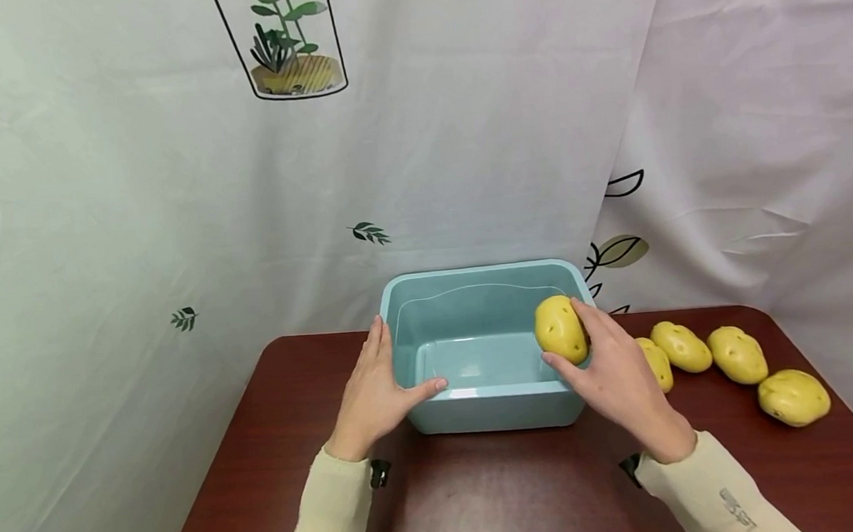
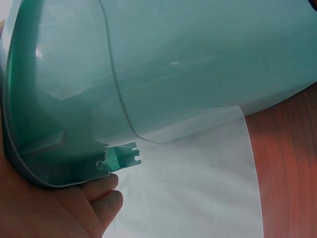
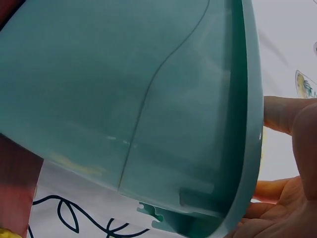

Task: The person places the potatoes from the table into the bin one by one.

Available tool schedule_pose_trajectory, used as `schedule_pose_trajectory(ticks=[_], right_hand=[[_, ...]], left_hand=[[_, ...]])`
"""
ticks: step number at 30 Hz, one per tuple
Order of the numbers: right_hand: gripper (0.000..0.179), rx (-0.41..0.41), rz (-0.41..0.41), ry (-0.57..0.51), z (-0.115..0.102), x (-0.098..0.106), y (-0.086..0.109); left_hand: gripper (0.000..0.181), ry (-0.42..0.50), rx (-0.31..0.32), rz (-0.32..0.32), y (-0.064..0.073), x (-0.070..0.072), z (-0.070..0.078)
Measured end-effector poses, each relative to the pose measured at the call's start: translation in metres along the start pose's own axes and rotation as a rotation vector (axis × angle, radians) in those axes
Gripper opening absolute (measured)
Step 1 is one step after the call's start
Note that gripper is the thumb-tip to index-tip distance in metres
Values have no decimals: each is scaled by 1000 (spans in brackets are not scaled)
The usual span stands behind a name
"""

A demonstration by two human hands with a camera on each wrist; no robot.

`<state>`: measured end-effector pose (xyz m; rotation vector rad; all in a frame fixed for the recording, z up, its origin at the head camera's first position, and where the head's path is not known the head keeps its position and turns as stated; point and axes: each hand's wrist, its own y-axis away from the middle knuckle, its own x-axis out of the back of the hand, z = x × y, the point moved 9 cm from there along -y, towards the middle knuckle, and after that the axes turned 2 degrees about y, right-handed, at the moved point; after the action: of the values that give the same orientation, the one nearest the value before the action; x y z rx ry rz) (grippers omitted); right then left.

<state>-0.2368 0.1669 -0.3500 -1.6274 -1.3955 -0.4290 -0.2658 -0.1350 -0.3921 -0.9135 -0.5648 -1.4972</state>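
Note:
A light blue plastic bin (image 1: 494,411) stands at the middle of the table's far side. My left hand (image 1: 375,397) rests on its near left corner, fingers straight along the left side and thumb stretched over the front rim. In the left wrist view the fingertips (image 2: 106,201) lie against the outside below the bin's rim. Over the bin's right end, my right hand (image 1: 621,372) pinches a yellow potato (image 1: 559,329) between thumb and fingers. In the right wrist view the bin wall (image 3: 99,89) hides the potato, and the right hand (image 3: 292,193) shows behind the rim.
Several more potatoes lie in a curved row right of the bin, the nearest potato (image 1: 794,397) close to the table's right edge. A dark red wooden table (image 1: 262,471) carries everything. Behind it hangs a white cloth (image 1: 463,154) with plant prints.

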Motion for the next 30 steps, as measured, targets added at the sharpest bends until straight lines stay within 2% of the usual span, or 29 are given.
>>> schedule_pose_trajectory(ticks=[17,30], right_hand=[[80,6,-71,12,0,-16,-2],[74,30,-64,37,-2,-16,0]], left_hand=[[131,3,8,-2,0,0,1],[129,10,8,-8,1,0,1]])
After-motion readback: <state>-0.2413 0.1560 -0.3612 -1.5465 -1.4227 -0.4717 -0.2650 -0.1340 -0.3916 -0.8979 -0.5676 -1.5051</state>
